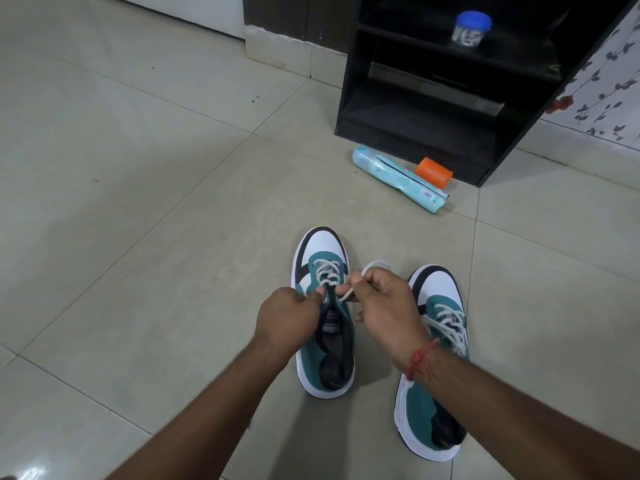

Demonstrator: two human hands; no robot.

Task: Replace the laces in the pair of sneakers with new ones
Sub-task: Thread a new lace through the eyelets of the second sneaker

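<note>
Both hands pinch the lace [370,266] over the left sneaker [323,306].

A pale blue tube [398,178] and orange cylinder [434,172] lie touching beside a black shelf unit [349,81] holding a blue-lidded jar [471,29].

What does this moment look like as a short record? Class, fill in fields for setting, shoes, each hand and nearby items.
Setting: tiled floor, dark shelf unit
Left sneaker: laced at the toe end only
Right sneaker: laced
Left hand: pinches the sneaker's eyelet edge
Right hand: pinches white lace
Nearby: teal tube, orange cap, blue-lidded jar on the shelf
</note>
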